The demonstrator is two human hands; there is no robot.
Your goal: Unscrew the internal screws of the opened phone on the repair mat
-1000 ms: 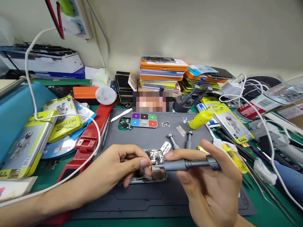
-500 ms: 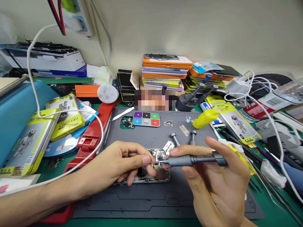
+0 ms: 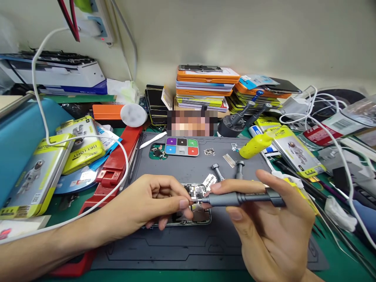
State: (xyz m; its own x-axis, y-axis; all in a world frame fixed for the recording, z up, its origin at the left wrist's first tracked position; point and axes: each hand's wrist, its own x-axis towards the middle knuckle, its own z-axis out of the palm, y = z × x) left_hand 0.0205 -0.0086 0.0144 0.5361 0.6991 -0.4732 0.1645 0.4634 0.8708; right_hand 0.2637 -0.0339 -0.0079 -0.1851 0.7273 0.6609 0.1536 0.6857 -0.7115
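Note:
In my right hand [image 3: 273,223] a grey screwdriver [image 3: 226,199] lies nearly level, its cap against the palm side of a raised finger and its thin bit pointing left. The bit reaches the pinched thumb and forefinger of my left hand [image 3: 164,199]; whatever tiny thing sits between those fingertips is hidden. Both hands are above an opened phone [image 3: 201,215] with its inner boards and metal plates bare, partly covered by my left hand. A razor blade [image 3: 210,182] lies at the phone's far right corner. Two short grey screwdrivers [image 3: 240,169] stand or lie just behind my right hand.
A grey work mat [image 3: 182,250] carries a coloured tile pad [image 3: 182,147], a green circuit board [image 3: 158,152] and a small metal part [image 3: 209,151]. A yellow bottle [image 3: 254,145] and a screwdriver holder [image 3: 232,125] stand behind. Battery boxes [image 3: 38,176] and a white cable [image 3: 126,164] crowd the left.
Both hands keep almost the same pose over the phone. The screwdriver and right hand have shifted very slightly right; the view has tilted a little.

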